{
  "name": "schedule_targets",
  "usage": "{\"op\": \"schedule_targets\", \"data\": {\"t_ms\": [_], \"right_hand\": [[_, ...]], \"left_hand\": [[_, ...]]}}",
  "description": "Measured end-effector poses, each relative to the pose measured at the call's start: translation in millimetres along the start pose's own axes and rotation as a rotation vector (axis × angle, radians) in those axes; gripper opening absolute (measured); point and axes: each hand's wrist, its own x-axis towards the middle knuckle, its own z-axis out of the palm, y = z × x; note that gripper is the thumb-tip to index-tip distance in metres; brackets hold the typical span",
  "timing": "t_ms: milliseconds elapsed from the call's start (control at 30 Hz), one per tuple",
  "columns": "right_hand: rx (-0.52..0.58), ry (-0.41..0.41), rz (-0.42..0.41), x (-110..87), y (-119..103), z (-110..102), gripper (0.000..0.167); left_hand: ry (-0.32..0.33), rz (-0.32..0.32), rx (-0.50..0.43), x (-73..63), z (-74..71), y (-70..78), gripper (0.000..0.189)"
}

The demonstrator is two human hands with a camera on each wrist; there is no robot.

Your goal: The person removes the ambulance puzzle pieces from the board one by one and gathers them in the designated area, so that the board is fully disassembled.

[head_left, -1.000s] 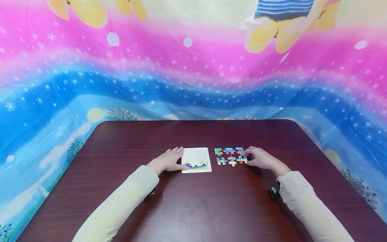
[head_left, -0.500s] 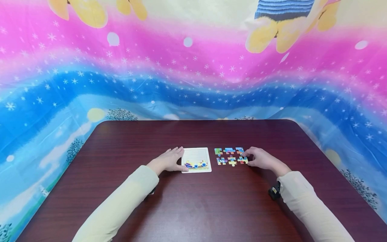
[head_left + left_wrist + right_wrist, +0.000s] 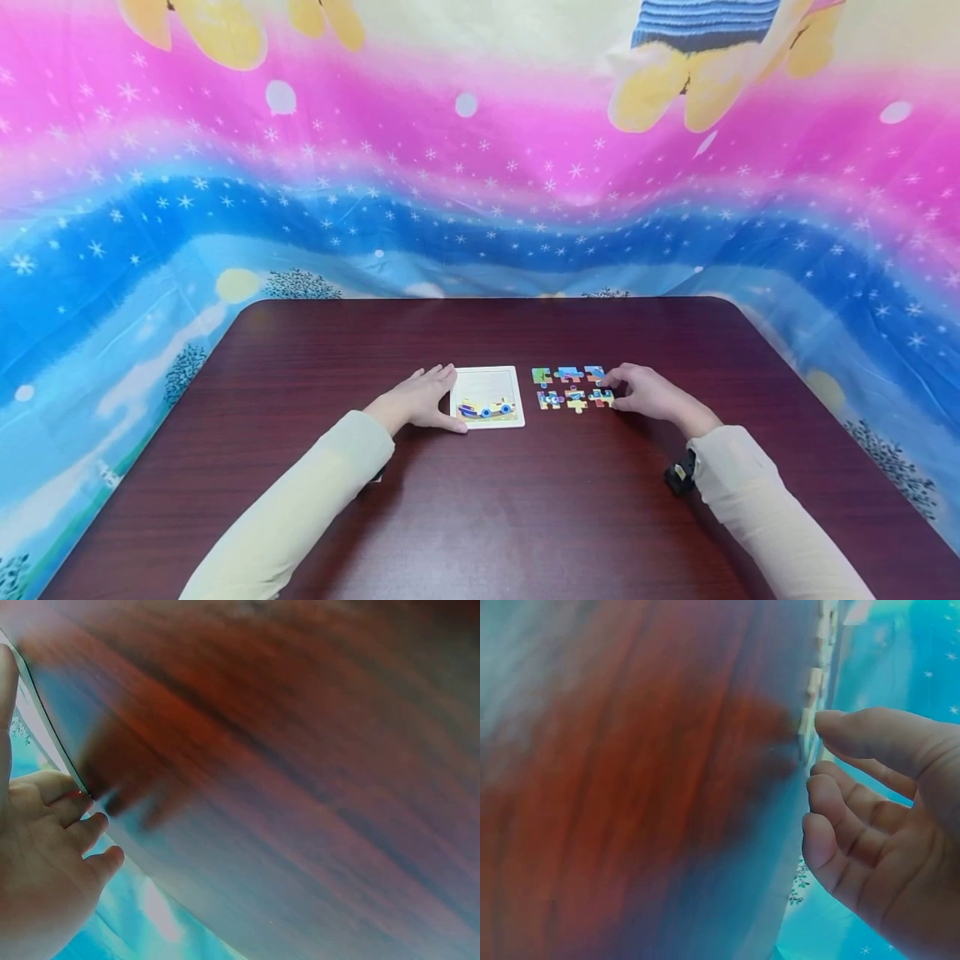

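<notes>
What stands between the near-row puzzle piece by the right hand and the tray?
Two other near-row pieces lie flat between that piece and the tray, then a strip of tabletop. I see nothing taller there; the left hand is at the tray's opposite edge.

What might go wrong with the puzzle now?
The right hand is at the right end of the puzzle pieces, so a nudge might knock their two rows crooked. The left hand is against the left side of the white tray, so a hard push might slide it into the pieces.
</notes>
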Motion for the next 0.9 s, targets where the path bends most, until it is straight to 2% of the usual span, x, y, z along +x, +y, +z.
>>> {"op": "schedule_targets", "data": {"t_ms": [167,433,900], "right_hand": [[0.061,0.029,-0.009,2.7,-4.9,-2.7,0.029],[0.085,0.063,-0.064,9.8,-21.2,-3.6,0.03],[0.119,0.049,-0.156,34.3,-62.9,8.0,0.028]], "left_hand": [[0.001,-0.002,0.001,0.4,0.4,0.2,0.101],[-0.001,-0.008,-0.004,0.0,-0.1,0.8,0.1],[-0.002,-0.012,0.01,-1.0,0.2,1.9,0.101]]}}
